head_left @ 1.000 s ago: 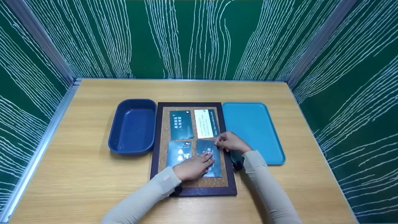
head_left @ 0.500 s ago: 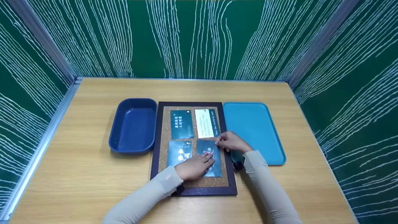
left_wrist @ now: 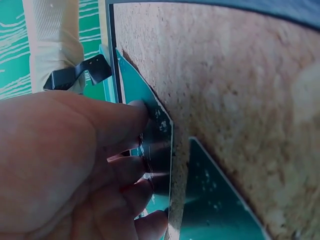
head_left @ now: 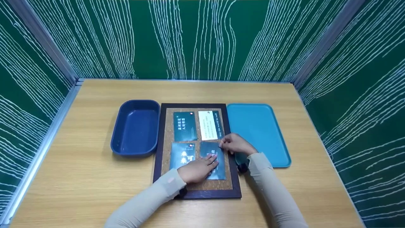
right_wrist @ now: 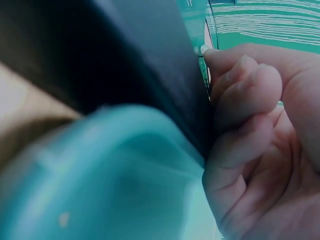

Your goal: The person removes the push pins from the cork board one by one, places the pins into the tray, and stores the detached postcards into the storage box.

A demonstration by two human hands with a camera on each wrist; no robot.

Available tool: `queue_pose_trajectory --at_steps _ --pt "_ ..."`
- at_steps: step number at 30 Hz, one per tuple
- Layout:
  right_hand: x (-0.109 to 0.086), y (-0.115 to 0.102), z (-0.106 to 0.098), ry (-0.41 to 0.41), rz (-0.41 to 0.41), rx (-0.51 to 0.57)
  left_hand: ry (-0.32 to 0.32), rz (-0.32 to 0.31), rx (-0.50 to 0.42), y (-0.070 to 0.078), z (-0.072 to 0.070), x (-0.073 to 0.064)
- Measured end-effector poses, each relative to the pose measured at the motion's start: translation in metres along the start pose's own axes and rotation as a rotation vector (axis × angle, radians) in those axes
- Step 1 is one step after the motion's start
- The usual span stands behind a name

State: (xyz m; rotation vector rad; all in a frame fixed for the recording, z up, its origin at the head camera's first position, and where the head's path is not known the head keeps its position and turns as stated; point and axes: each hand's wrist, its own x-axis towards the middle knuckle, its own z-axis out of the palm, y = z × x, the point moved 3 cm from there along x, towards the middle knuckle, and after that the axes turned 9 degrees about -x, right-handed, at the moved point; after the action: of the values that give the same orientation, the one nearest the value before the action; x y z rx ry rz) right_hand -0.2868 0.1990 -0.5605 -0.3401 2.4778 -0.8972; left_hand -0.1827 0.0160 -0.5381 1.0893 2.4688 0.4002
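Note:
In the head view my left hand [head_left: 197, 170] lies with fingers spread on the dark green card [head_left: 218, 173] at the lower right of a framed cork board [head_left: 208, 185]. That card's near edge bows up from the cork in the left wrist view. At its upper right corner, my right hand [head_left: 236, 144] pinches a small pale push pin [right_wrist: 204, 49] between thumb and forefinger, mostly hidden by the fingers. The other right fingers curl beside the dark frame [right_wrist: 165, 75]. Beside it, another green card [head_left: 178, 158] is partly covered by my left hand.
Two more cards, one green [head_left: 185, 126] and one cream and green [head_left: 207, 126], lie on the board's far half. A deep blue bin [head_left: 136, 152] stands left of the board; a flat teal tray [head_left: 262, 136] adjoins its right side. Patterned green walls [head_left: 202, 41] enclose the table.

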Motion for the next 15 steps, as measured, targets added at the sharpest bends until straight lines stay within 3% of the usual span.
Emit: queue_pose_trajectory --at_steps 15 --pt "-0.0037 0.0001 -0.0005 -0.013 -0.006 0.043 -0.003 -0.002 0.001 0.0008 0.0003 -0.0012"
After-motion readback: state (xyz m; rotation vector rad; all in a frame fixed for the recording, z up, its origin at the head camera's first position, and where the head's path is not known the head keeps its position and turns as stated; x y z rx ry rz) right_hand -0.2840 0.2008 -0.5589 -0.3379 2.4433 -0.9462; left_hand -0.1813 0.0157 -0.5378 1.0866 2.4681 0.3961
